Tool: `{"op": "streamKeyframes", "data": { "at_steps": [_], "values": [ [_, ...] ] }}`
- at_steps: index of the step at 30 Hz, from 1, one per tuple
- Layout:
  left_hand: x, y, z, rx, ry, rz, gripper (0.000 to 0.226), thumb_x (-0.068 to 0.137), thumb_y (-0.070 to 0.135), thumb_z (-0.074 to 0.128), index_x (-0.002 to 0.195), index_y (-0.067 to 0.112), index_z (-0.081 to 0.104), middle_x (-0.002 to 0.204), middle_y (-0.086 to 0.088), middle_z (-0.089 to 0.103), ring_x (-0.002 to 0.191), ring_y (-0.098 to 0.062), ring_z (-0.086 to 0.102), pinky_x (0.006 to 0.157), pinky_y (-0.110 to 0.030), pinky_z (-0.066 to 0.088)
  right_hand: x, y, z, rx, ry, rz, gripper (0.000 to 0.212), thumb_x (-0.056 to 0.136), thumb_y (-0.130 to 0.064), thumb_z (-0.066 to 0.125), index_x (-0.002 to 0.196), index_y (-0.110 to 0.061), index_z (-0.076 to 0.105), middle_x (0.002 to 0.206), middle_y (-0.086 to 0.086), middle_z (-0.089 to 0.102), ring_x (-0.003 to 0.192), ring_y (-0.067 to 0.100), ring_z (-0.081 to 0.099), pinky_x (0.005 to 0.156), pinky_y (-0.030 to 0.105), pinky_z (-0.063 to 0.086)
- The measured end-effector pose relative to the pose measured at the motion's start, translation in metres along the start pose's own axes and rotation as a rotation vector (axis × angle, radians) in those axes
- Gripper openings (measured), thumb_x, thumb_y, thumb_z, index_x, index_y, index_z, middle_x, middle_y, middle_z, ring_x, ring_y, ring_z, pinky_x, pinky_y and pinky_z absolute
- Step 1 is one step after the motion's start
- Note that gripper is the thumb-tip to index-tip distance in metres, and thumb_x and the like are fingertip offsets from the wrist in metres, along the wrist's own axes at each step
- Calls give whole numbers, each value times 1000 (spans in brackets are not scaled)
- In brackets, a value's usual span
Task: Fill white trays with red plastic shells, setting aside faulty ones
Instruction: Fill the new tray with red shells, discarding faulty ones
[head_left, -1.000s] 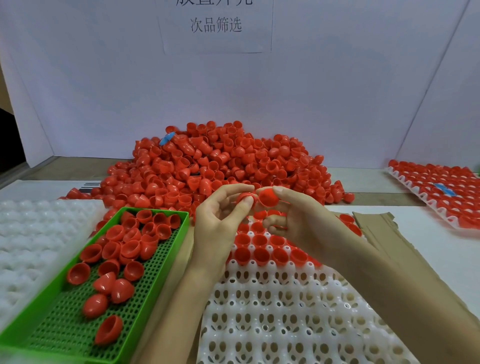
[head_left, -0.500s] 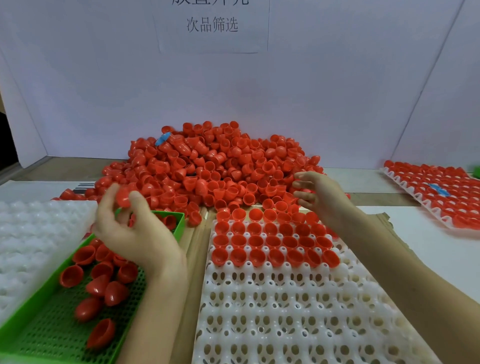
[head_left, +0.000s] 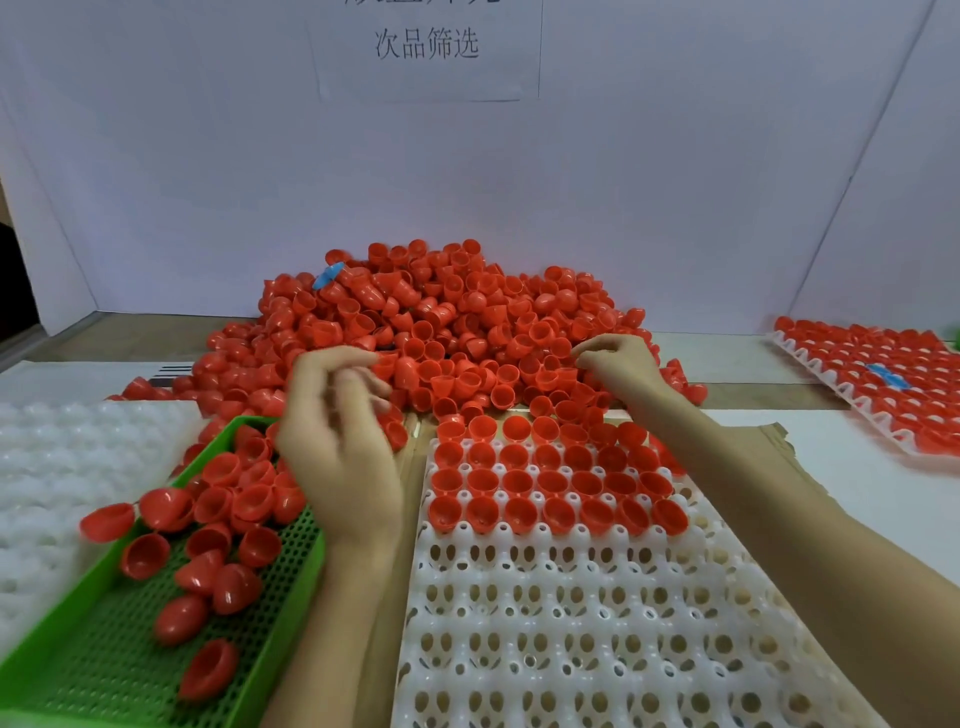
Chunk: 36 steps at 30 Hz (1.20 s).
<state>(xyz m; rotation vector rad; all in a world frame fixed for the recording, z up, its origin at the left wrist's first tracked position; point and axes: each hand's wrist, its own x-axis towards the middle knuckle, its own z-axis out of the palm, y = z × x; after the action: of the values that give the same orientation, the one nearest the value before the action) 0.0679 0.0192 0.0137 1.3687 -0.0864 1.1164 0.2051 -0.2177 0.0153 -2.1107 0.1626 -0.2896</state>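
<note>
A white tray (head_left: 571, 623) is laid nearest, with its far rows filled with red shells (head_left: 550, 483). To its left, loose shells (head_left: 228, 519) are held in a green perforated tray (head_left: 93, 675). The left hand (head_left: 343, 452) is raised over that tray's far corner; it is blurred, with fingers loosely curled, and whether anything is pinched cannot be told. The right hand (head_left: 618, 364) is set on the near edge of the shell pile (head_left: 441, 322) with fingers curled down, and its grip is hidden. A filled tray (head_left: 872, 384) is seen far right.

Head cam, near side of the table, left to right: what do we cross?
Empty white tray → green tray → part-filled white tray → cardboard → far-right tray, set farther back.
</note>
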Motion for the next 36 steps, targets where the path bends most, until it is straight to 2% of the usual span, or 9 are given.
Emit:
{"op": "streamKeyframes", "data": {
  "at_steps": [2, 4, 7, 13, 18, 24, 28, 32, 36],
  "values": [
    [-9, 5, 8, 56, -226, 7, 28, 95, 1, 46, 90, 20, 65, 71, 2, 61, 60, -17, 55, 52, -37, 46, 6, 3, 2, -232, -72, -57, 21, 92, -11, 64, 110, -16, 73, 106, 0, 69, 89, 15, 66, 77, 34, 59],
    [-17, 6, 12, 109, -379, 27, 27, 96, 7, 47, 90, 24, 67, 70, 3, 61, 57, -22, 55, 49, -40, 44, 10, 6, 5, -443, -168, -74, 26, 92, -16, 65, 117, -17, 71, 117, 1, 69, 100, 18, 66, 92, 43, 57],
    [-21, 4, 12, 152, -492, 20, 26, 97, 13, 47, 90, 28, 68, 65, 4, 61, 54, -21, 55, 50, -41, 44, 13, 12, 8, -519, -164, -66, 18, 91, -18, 69, 109, -15, 73, 118, 4, 70, 102, 21, 65, 94, 45, 55],
    [-18, 5, 13, 139, -466, -65, 26, 95, 13, 47, 89, 26, 68, 65, 3, 62, 55, -23, 57, 55, -47, 47, 9, 9, -1, -194, -4, -67, 8, 88, -21, 76, 89, -14, 71, 91, 7, 73, 81, 19, 71, 80, 38, 61],
    [-19, 7, 14, 119, -444, -114, 26, 95, 14, 47, 87, 24, 68, 65, 4, 62, 55, -22, 57, 55, -46, 48, 0, -1, -10, -64, 12, -95, 19, 82, -16, 82, 78, -14, 64, 74, 4, 72, 63, 12, 71, 62, 27, 58],
    [-20, 5, 13, 127, -463, -136, 25, 94, 16, 46, 87, 26, 69, 65, 7, 62, 57, -17, 58, 58, -46, 50, 1, -3, -3, -37, 96, -128, 17, 87, -24, 77, 80, -16, 65, 76, 0, 65, 66, 10, 58, 60, 23, 45],
    [-21, 1, 14, 163, -508, -153, 27, 98, 13, 49, 89, 30, 68, 69, 7, 65, 59, -18, 60, 59, -46, 52, 0, -5, -4, 10, 101, -121, 14, 94, -25, 68, 81, -20, 67, 82, -2, 67, 76, 12, 61, 64, 22, 44],
    [-22, -1, 16, 140, -557, -265, 21, 100, 15, 57, 109, 34, 63, 89, 13, 67, 69, -13, 68, 66, -33, 58, -18, -20, -7, 116, -14, -147, 15, 96, -26, 66, 81, -23, 68, 84, -4, 71, 77, 9, 69, 74, 30, 52],
    [-19, 0, 14, -17, -505, -376, 42, 95, 30, 67, 135, 33, 51, 115, 12, 66, 78, -14, 73, 71, -25, 57, -60, -44, -5, 141, -140, -308, 13, 90, -31, 73, 81, -24, 70, 75, -10, 71, 67, 3, 67, 74, 26, 56]
  ]
}}
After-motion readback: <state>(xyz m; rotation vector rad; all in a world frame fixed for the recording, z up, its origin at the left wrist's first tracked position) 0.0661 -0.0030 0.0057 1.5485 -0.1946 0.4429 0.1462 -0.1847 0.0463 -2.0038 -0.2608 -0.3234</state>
